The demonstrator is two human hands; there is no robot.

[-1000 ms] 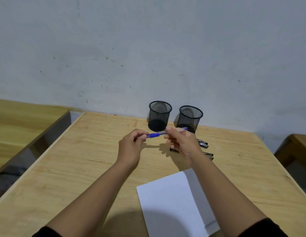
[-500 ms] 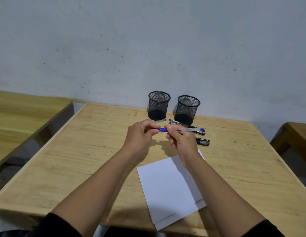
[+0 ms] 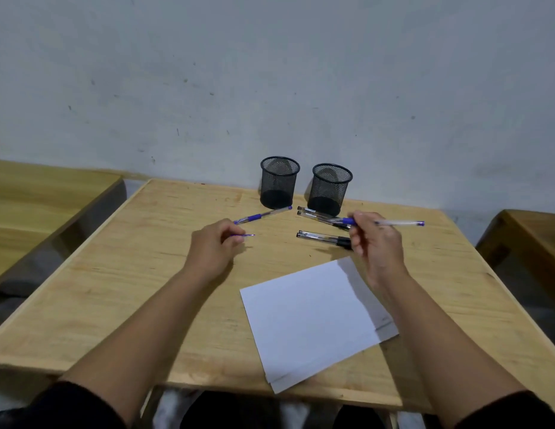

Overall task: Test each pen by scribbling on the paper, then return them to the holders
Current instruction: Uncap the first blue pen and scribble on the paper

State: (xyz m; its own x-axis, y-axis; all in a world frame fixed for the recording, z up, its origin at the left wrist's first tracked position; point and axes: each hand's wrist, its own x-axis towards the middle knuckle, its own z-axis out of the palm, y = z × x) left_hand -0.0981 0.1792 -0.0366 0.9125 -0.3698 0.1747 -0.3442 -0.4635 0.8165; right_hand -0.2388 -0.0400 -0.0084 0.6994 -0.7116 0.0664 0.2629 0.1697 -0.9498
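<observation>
A blue pen (image 3: 397, 223) is pinched in the right hand (image 3: 375, 243), its tip hidden by the fingers. A small blue cap (image 3: 243, 235) is gripped in the curled left hand (image 3: 212, 250). Black pens (image 3: 324, 237) are half covered at three o'clock. Paper (image 3: 307, 317) is laid on the wooden table (image 3: 130, 274); two mesh holders (image 3: 279, 182) are seen at twelve, below a scuffed grey wall (image 3: 270, 72).

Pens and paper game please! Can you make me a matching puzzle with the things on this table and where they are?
Things:
1. pen cap
2. uncapped blue pen
3. paper
4. mesh holders

Places:
A. flat on the table's near edge
B. in the right hand
C. standing by the wall
D. in the left hand

Pairs: 1-D, 2-B, 3-A, 4-C
</observation>
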